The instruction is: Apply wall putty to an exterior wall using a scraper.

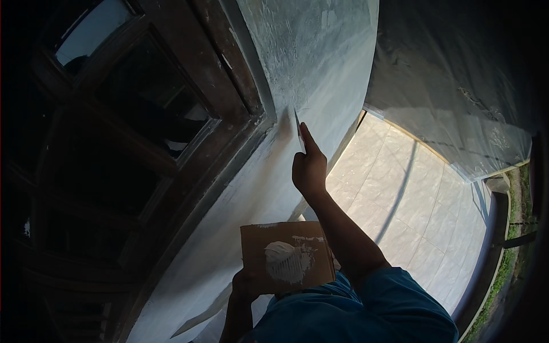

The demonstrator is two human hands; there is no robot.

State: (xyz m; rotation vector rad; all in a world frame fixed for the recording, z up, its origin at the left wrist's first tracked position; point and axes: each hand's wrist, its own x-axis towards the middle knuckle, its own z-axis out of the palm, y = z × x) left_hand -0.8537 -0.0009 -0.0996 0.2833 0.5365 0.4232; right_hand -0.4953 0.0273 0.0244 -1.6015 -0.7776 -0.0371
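My right hand (309,170) is closed around a putty knife (299,134), its index finger stretched along the blade. The blade is seen nearly edge-on, its tip at the grey-white wall (320,63) beside the window frame's corner. I cannot tell whether the tip touches the wall. Lower down, my left hand (243,284) grips the left edge of a piece of brown cardboard (254,237), holding it in front of my body. A lump of white putty (282,255) lies on the cardboard, with ridged smears around it. Most of the left fingers are hidden under the board.
A dark brown wooden window (229,128) with glass panes fills the left side. Pale floor tiles (394,183) lie at the right in sunlight. Beyond them hangs translucent plastic sheeting (446,86). Grass (497,297) borders the floor at the far right.
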